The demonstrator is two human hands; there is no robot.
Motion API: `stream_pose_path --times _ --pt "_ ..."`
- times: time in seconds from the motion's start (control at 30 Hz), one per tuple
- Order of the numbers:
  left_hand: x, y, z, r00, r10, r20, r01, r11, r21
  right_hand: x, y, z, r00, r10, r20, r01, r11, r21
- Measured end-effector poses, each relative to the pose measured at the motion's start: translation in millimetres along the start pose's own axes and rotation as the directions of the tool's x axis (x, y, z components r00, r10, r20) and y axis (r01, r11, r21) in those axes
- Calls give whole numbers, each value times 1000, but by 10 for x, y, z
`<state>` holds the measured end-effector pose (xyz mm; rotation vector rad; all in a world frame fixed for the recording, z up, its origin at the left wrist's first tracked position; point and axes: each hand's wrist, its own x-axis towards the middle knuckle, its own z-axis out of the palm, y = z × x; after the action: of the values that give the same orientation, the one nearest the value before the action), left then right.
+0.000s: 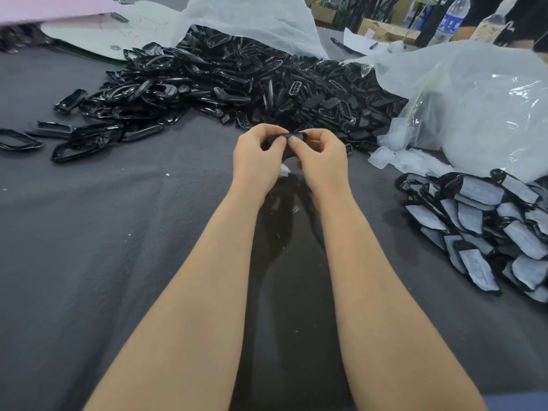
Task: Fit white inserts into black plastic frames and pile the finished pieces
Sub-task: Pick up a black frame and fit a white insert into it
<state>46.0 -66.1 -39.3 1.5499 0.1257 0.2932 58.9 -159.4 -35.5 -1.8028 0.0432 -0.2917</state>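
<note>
Over the middle of the grey cloth [118, 232], the left hand [255, 161] and right hand [321, 161] pinch one black frame [292, 134] between them, thumbs meeting on its near face and fingers curled behind. A white corner [285, 170] shows under the palms. It is likely the insert, but I cannot tell whether it is seated.

The step looks like pressing insert into frame. Next comes thumb pressure round the rim, then a carry right to the pile [486, 221] of finished pieces.

Counts:
- One frame in hand.
- The heap [237, 81] of loose frames beyond: too many to count.
- Finished pieces: dozens.
- One bag [489, 114] of inserts.
- Two bottles [452, 19].
</note>
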Motion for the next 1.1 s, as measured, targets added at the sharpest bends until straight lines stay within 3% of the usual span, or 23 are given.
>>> stream_pose_path --times 0.17,0.3,0.5,0.7,0.93,1.1 --pt "22 -16 4 999 -19 33 19 1000 18 38 18 -40 998 51 -22 -50 997 65" --pt "29 -17 -3 997 -23 72 23 1000 2 54 42 -35 998 37 -53 -36 999 14" --pt "3 -38 -14 999 44 24 -48 984 169 81 55 -54 993 45 -112 -48 999 -26" --pt "13 -51 -22 998 55 -17 -49 968 245 54 60 -41 999 38 35 -33 990 -134" --pt "12 -46 -15 997 76 0 -73 959 274 29 40 -36 1000 4 -20 -6 994 -108" --pt "45 -59 -32 999 11 -46 -3 985 175 19 30 -30 999 -26 46 32 991 -133"
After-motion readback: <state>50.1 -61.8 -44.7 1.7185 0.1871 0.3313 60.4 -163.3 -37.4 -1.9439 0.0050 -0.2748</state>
